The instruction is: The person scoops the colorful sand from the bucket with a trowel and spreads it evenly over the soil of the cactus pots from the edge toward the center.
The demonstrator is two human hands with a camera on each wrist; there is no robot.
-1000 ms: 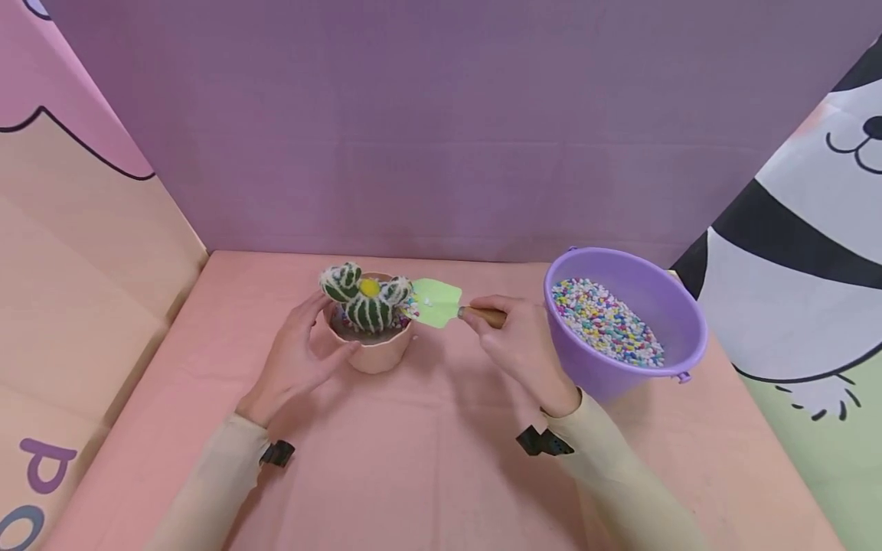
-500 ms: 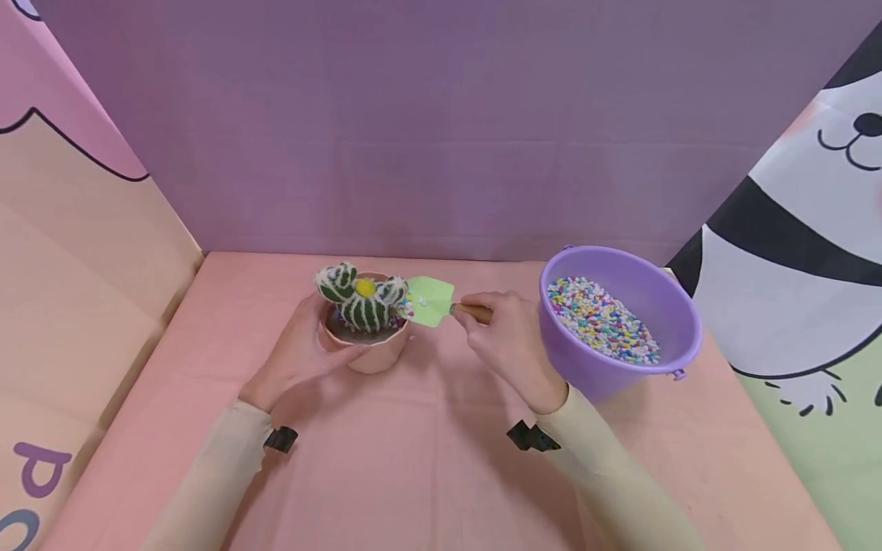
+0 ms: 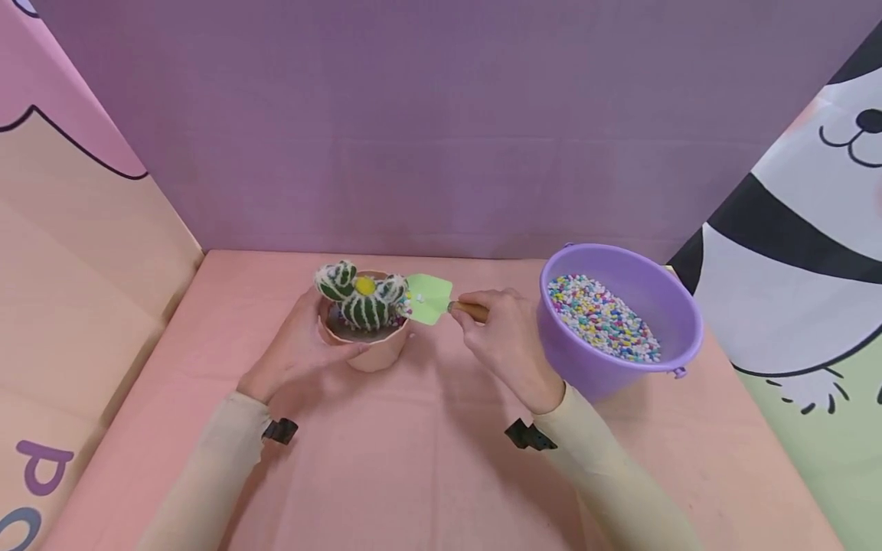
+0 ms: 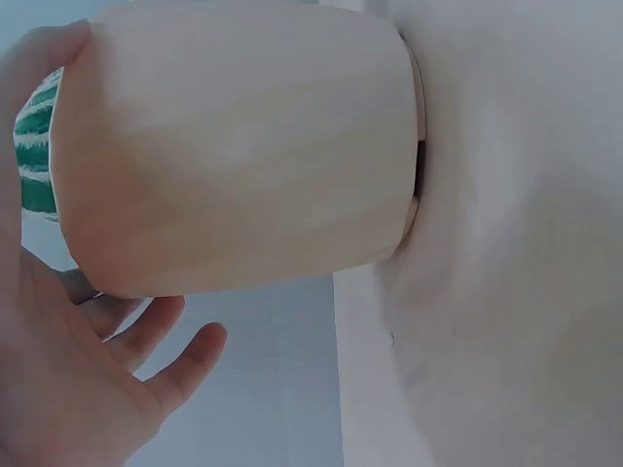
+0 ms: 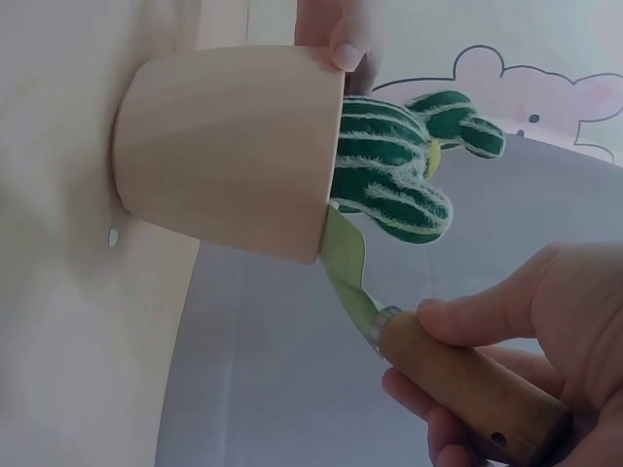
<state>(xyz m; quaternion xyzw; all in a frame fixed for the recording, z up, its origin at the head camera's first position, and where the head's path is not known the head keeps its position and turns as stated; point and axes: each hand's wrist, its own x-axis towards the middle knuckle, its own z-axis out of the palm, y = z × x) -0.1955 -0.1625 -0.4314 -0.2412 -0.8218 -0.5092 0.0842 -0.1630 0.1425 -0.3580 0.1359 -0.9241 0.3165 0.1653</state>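
A light peach pot (image 3: 375, 356) holds a green and white fuzzy cactus (image 3: 365, 312) with a yellow top. My left hand (image 3: 292, 348) grips the pot's left side, thumb on the near rim; the left wrist view shows the pot wall (image 4: 234, 146) close up. My right hand (image 3: 510, 344) holds a green trowel (image 3: 430, 299) by its wooden handle (image 5: 458, 379). The trowel's tip is at the pot's right rim, with a few coloured pebbles near it. In the right wrist view the blade (image 5: 346, 258) meets the rim.
A purple bucket (image 3: 586, 367) with multicoloured pebbles (image 3: 606, 317) stands right of my right hand. A single white pebble (image 5: 113, 236) lies on the table beside the pot. A purple backdrop (image 3: 441, 138) rises behind, with printed panels at both sides.
My left hand has closed in on the pot, its thumb now against the near rim. The pebbles on the blade have shifted slightly toward the pot; the trowel has barely moved.
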